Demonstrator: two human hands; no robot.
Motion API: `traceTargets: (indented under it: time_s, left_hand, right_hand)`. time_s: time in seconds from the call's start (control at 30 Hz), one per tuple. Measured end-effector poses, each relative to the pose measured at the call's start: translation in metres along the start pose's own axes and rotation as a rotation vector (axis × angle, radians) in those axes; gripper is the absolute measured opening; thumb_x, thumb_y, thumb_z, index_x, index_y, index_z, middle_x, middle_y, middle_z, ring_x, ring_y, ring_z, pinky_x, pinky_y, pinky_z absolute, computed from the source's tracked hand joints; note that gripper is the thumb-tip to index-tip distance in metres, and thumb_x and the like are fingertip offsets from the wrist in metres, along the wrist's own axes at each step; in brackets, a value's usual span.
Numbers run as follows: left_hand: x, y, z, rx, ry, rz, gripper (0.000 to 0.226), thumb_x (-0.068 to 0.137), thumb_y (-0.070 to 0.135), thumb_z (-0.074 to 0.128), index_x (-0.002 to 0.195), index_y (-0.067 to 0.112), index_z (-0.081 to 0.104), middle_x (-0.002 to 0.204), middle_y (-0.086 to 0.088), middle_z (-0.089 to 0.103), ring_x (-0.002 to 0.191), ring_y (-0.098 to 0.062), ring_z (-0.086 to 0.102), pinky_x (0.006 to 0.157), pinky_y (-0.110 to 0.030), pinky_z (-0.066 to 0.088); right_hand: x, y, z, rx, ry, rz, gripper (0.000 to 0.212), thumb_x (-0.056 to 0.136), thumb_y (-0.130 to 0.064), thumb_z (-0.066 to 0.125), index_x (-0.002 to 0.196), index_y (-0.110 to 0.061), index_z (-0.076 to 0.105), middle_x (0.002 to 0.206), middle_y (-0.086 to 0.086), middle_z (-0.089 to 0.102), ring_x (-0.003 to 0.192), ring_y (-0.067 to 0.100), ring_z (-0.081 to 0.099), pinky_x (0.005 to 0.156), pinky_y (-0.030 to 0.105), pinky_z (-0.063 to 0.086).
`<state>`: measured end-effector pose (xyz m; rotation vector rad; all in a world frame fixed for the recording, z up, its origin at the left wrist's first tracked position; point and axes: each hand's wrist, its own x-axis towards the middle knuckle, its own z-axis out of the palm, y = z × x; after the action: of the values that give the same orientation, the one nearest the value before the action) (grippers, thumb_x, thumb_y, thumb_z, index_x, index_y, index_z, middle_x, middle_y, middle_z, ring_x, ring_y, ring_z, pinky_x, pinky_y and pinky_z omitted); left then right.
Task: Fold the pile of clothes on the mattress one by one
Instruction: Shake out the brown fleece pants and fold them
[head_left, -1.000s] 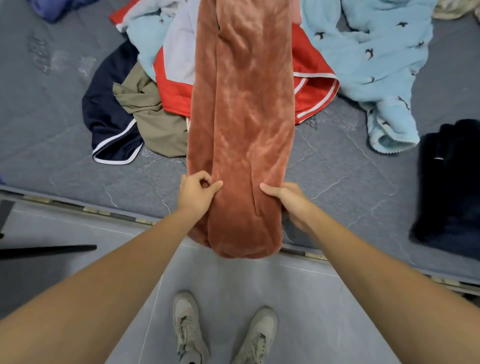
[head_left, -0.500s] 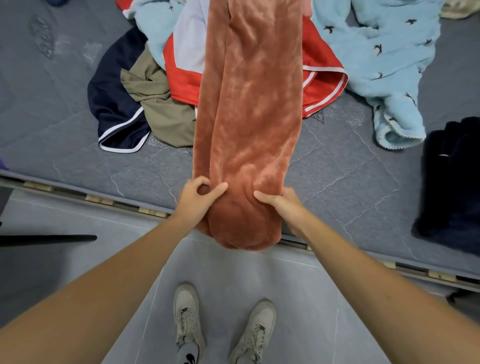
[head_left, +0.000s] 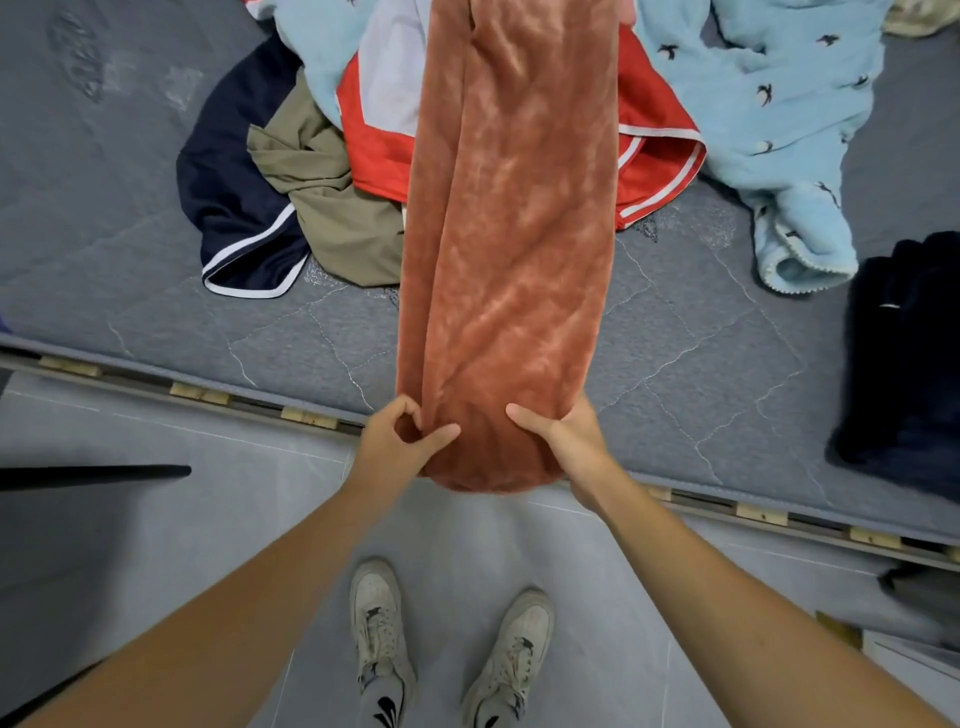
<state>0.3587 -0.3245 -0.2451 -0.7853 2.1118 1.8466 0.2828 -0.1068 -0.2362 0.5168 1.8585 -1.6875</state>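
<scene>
A long rust-brown plush garment (head_left: 506, 234) lies stretched lengthwise over the grey mattress (head_left: 156, 291), its near end hanging past the mattress edge. My left hand (head_left: 397, 441) pinches that near end at its left side. My right hand (head_left: 561, 441) grips the same end at its right side, thumb on top. Behind the garment sits the pile: a red and white piece (head_left: 652, 135), a navy piece with white trim (head_left: 234, 208), an olive piece (head_left: 332, 197) and a light blue fleece with bird prints (head_left: 769, 119).
A dark folded garment (head_left: 909, 353) rests at the mattress's right side. The bed frame's slatted edge (head_left: 306, 415) runs across below the mattress. My two pale sneakers (head_left: 379, 623) stand on the grey tiled floor. A black bar (head_left: 93, 475) juts in from the left.
Both hands have slid down toward the brown garment's near end, so less of it hangs below them. The view has shifted a little forward.
</scene>
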Motion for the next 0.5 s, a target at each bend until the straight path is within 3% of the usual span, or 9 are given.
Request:
traceTargets:
  time_s: [0.13, 0.2, 0.37, 0.5]
  left_hand:
    - [-0.018, -0.028, 0.001, -0.001, -0.053, -0.107, 0.039, 0.074, 0.021, 0.094, 0.087, 0.014, 0.058, 0.091, -0.004, 0.069, 0.089, -0.03, 0.066, 0.077, -0.054, 0.062]
    - [-0.022, -0.036, 0.0, -0.047, -0.091, -0.183, 0.045, 0.07, 0.026, 0.097, 0.098, 0.02, 0.062, 0.104, -0.006, 0.073, 0.101, -0.03, 0.071, 0.077, -0.056, 0.063]
    - [-0.036, -0.044, -0.002, -0.05, -0.251, -0.302, 0.062, 0.057, 0.052, 0.096, 0.108, 0.024, 0.077, 0.108, -0.003, 0.079, 0.099, -0.028, 0.076, 0.077, -0.052, 0.064]
    - [-0.057, -0.06, -0.002, -0.054, -0.341, -0.355, 0.046, 0.079, 0.037, 0.089, 0.117, 0.016, 0.076, 0.103, -0.006, 0.08, 0.088, -0.032, 0.077, 0.08, -0.047, 0.063]
  right_hand:
    - [-0.027, 0.029, -0.007, -0.089, -0.109, 0.125, 0.038, 0.074, -0.023, 0.094, 0.108, -0.022, 0.076, 0.102, -0.006, 0.08, 0.098, 0.016, 0.077, 0.07, 0.021, 0.058]
    - [-0.038, 0.037, -0.009, -0.088, -0.104, 0.168, 0.036, 0.075, -0.018, 0.092, 0.107, -0.018, 0.077, 0.101, -0.003, 0.081, 0.098, 0.016, 0.077, 0.068, 0.018, 0.057]
    - [-0.059, 0.041, -0.01, -0.004, -0.161, 0.272, 0.05, 0.076, -0.021, 0.091, 0.123, -0.018, 0.072, 0.115, -0.002, 0.078, 0.109, 0.015, 0.074, 0.095, 0.033, 0.056]
    - [-0.078, 0.045, -0.004, -0.018, -0.212, 0.307, 0.05, 0.08, -0.026, 0.089, 0.125, -0.025, 0.068, 0.118, -0.005, 0.077, 0.107, 0.012, 0.074, 0.097, 0.033, 0.056]
